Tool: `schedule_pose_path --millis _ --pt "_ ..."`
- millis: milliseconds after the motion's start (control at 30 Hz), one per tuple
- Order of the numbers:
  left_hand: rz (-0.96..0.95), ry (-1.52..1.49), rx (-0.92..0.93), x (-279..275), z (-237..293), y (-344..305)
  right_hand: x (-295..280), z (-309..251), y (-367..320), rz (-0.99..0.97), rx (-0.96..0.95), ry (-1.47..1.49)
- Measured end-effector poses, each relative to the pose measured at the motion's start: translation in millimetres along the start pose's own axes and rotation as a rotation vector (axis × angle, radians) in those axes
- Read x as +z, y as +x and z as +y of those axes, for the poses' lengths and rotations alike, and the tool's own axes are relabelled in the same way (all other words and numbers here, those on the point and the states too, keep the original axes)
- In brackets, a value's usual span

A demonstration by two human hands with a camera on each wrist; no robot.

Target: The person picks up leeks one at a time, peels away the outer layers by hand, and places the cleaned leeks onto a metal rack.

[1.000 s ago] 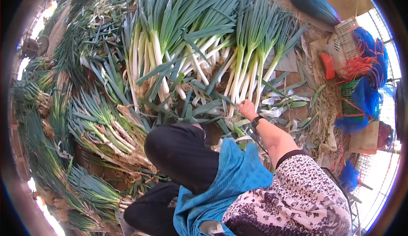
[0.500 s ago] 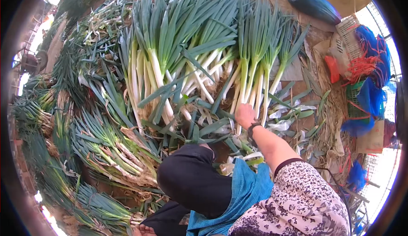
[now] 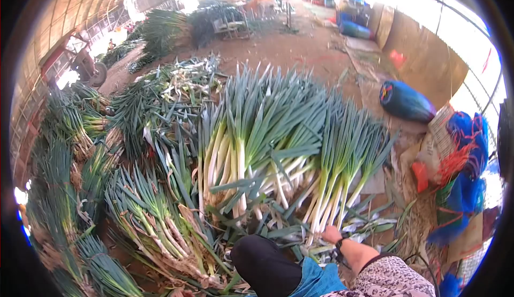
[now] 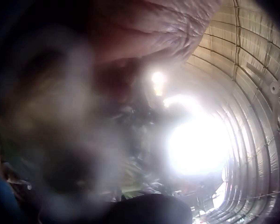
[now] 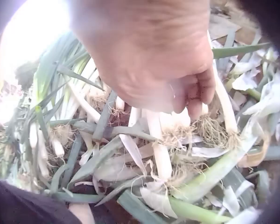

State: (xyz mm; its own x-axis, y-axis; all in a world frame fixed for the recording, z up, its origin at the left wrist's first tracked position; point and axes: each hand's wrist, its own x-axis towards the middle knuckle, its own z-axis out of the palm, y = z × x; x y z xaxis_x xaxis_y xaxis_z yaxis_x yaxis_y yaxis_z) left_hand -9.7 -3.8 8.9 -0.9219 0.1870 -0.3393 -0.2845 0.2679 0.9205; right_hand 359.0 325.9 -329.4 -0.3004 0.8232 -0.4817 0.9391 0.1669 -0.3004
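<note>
My right hand (image 3: 332, 234) is at the white lower stalks of a bunch of large green onions (image 3: 336, 190), right beside the roots. In the right wrist view the fingers (image 5: 194, 107) curl down over the pale stalks, and the hand (image 5: 144, 56) hides part of them. A stringy root clump (image 5: 210, 128) hangs below the fingertips. Left of this bunch lies a bigger pile of green onions (image 3: 251, 131), leaves pointing away. Only a blurred, wrinkled patch of my left hand (image 4: 154, 30) shows in the left wrist view; its fingers are hidden.
Loose leaves and peeled skins (image 5: 205, 186) litter the ground by the roots. More green onions (image 3: 160, 222) lie to the left, with soil on their roots. At right are a blue net-wrapped roll (image 3: 407, 101), blue netting (image 3: 463, 195) and red string (image 3: 455, 163). My bent knee (image 3: 262, 265) is in front.
The head view has tilted up, bringing the far floor and shed walls into sight. My right hand has come to the stalk bases of the right-hand bunch and stays there.
</note>
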Motion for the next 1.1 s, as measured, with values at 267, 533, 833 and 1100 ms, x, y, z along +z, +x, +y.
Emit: schedule_pose_path --millis 267,533,833,1100 --pt "-0.262 0.101 1.044 55 133 5 92 81 -122 -0.139 -0.1 0.183" --pt "-0.022 -0.161 1.808 -16 256 -74 68 78 -179 -0.133 -0.175 0.273" --pt "0.109 -0.039 1.936 -86 241 -80 26 75 -120 -0.188 -0.336 0.185" --pt "0.277 0.036 1.896 -109 233 -84 11 53 -97 -0.12 -0.301 0.117"
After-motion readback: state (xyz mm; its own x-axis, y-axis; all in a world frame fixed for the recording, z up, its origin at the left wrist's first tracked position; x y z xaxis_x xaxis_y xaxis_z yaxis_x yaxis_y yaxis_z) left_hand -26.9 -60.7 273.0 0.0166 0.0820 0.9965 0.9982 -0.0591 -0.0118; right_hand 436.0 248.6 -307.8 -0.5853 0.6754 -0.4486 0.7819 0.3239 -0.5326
